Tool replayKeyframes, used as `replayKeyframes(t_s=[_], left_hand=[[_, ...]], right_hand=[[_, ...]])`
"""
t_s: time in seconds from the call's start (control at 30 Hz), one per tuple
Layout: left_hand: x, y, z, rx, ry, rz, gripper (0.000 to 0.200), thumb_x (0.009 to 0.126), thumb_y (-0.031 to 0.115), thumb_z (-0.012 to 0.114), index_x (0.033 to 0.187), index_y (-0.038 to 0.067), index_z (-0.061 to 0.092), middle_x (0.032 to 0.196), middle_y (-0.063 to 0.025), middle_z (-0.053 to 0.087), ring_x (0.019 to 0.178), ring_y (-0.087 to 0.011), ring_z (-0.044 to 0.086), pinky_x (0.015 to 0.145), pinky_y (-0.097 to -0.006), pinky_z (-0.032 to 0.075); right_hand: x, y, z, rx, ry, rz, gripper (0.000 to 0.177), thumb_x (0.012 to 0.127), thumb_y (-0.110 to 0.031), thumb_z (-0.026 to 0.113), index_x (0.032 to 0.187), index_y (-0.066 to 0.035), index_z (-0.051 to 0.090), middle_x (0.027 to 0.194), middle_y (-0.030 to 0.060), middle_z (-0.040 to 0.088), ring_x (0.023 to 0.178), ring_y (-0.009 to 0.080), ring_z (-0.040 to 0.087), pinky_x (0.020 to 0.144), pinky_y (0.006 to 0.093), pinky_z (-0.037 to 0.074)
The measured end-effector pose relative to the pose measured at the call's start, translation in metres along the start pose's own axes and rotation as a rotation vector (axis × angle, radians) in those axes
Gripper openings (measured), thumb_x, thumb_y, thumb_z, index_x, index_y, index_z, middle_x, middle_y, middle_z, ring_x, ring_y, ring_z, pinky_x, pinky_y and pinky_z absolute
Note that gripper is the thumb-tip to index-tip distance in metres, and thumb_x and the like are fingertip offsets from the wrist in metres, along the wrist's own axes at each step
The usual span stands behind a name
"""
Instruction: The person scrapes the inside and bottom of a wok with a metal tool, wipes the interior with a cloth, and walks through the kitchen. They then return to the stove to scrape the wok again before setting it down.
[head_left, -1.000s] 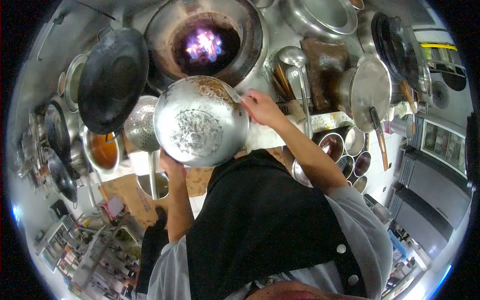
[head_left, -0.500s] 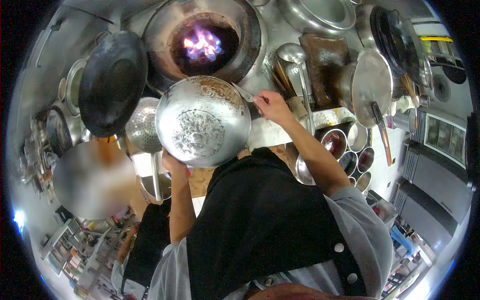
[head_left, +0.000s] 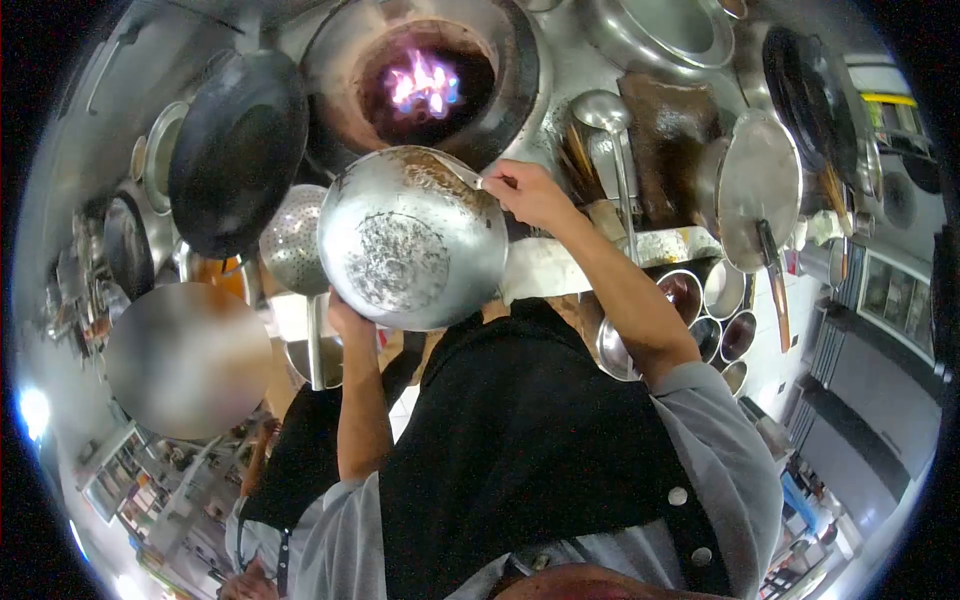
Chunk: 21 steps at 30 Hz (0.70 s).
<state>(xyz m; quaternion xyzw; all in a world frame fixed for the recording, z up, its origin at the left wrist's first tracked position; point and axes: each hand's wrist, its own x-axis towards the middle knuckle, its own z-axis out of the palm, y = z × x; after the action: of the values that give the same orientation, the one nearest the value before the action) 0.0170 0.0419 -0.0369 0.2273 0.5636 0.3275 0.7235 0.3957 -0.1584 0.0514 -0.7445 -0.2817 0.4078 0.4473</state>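
Note:
A round steel basin [head_left: 410,250], with dark scorch marks across its middle and a brown crust near its far edge, is held up in front of my apron. My left hand [head_left: 351,317] grips its near-left edge, with part of the fingers hidden behind the metal. Over the basin's far-right edge, my right hand [head_left: 525,191] is closed on a thin flat metal scraper [head_left: 462,172], whose blade lies against the crusted patch. Beyond the basin a wok burner [head_left: 425,85] is alight.
A dark wok [head_left: 238,155] and a perforated strainer [head_left: 292,240] are at left. To the right are a ladle [head_left: 602,110], a handled pan [head_left: 757,190] and several small pots [head_left: 722,288]. Another person in a black apron [head_left: 295,450] stands close by at lower left.
My right hand has shifted left over the basin's edge, and the scraper now reaches further onto the brown crust. My left hand keeps its grip. The camera view has shifted slightly.

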Motion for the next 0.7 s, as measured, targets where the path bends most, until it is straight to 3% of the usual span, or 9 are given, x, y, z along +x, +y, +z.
replayKeyframes(t_s=[0.13,0.17,0.23,0.3,0.37,0.43,0.6,0.67,0.7], left_hand=[[0.02,-0.016,-0.027,-0.049,-0.054,-0.014,0.043,0.112,0.027,0.045,0.134,-0.004,0.065,0.127,-0.0204,0.071,0.11,-0.0325,0.07,0.099,-0.0455,0.058],[0.045,-0.035,-0.049,0.018,-0.013,0.016,0.041,0.11,0.028,0.047,0.128,-0.004,0.067,0.122,-0.0192,0.072,0.106,-0.0319,0.07,0.095,-0.046,0.058],[0.092,-0.073,-0.095,0.156,0.076,0.069,0.039,0.106,0.029,0.049,0.116,-0.002,0.071,0.113,-0.017,0.073,0.098,-0.0308,0.071,0.089,-0.0472,0.058],[0.057,-0.052,-0.055,0.188,0.131,0.103,0.042,0.106,0.034,0.052,0.117,-0.002,0.072,0.114,-0.0171,0.073,0.097,-0.0291,0.069,0.088,-0.0464,0.057],[0.038,-0.042,-0.034,0.203,0.203,0.131,0.046,0.106,0.038,0.055,0.119,-0.002,0.072,0.114,-0.0173,0.073,0.097,-0.0273,0.068,0.087,-0.0457,0.055],[0.033,-0.035,-0.027,0.193,0.266,0.176,0.05,0.106,0.043,0.057,0.12,-0.002,0.073,0.115,-0.0174,0.074,0.097,-0.0256,0.067,0.087,-0.0449,0.054],[-0.014,0.009,0.003,-0.025,0.347,0.005,0.059,0.108,0.051,0.058,0.126,-0.003,0.073,0.107,-0.0163,0.076,0.087,-0.0245,0.068,0.084,-0.0391,0.054],[-0.018,0.013,0.001,-0.07,0.277,-0.002,0.066,0.107,0.053,0.059,0.141,-0.003,0.065,0.129,-0.0171,0.073,0.108,-0.0258,0.069,0.1,-0.0378,0.05],[-0.019,0.013,0.0,-0.07,0.26,-0.014,0.066,0.107,0.053,0.059,0.14,-0.004,0.065,0.129,-0.017,0.073,0.108,-0.0258,0.069,0.1,-0.0379,0.051]], right_hand=[[-0.004,0.028,-0.012,-0.073,0.009,-0.068,0.025,0.104,-0.029,0.07,0.101,-0.004,0.074,0.071,0.0043,0.066,0.057,0.0115,0.06,0.05,0.0306,0.046],[-0.008,0.015,-0.011,-0.005,-0.047,0.106,0.023,0.104,-0.028,0.07,0.098,-0.006,0.073,0.069,0.0015,0.063,0.056,0.0095,0.058,0.048,0.0288,0.044],[-0.005,0.002,0.009,0.128,-0.004,0.138,0.019,0.104,-0.028,0.071,0.101,-0.009,0.073,0.071,-0.0011,0.062,0.057,0.0073,0.055,0.048,0.0247,0.042],[-0.004,-0.038,0.01,0.034,-0.093,0.094,0.019,0.104,-0.026,0.07,0.1,-0.008,0.073,0.074,-0.0028,0.061,0.06,0.0076,0.056,0.048,0.0261,0.043],[0.02,0.013,-0.005,-0.206,-0.08,-0.099,0.024,0.103,-0.027,0.069,0.095,-0.005,0.07,0.07,0.0,0.061,0.058,0.0103,0.056,0.048,0.0289,0.043],[0.003,0.002,-0.009,-0.129,-0.01,0.098,0.028,0.105,-0.026,0.067,0.087,-0.005,0.065,0.067,0.0008,0.058,0.05,0.0106,0.048,0.045,0.0305,0.04],[0.006,-0.034,0.033,-0.047,-0.064,0.001,0.027,0.107,-0.029,0.063,0.093,-0.005,0.064,0.066,0.0013,0.057,0.047,0.0106,0.048,0.042,0.0289,0.04],[0.005,-0.037,0.038,-0.064,-0.036,-0.038,0.026,0.108,-0.028,0.062,0.094,-0.006,0.063,0.066,0.0011,0.056,0.046,0.0102,0.047,0.04,0.0284,0.039],[0.001,-0.02,0.03,-0.063,0.011,-0.017,0.025,0.108,-0.028,0.06,0.095,-0.006,0.063,0.066,0.001,0.056,0.045,0.0101,0.046,0.04,0.0286,0.039]])
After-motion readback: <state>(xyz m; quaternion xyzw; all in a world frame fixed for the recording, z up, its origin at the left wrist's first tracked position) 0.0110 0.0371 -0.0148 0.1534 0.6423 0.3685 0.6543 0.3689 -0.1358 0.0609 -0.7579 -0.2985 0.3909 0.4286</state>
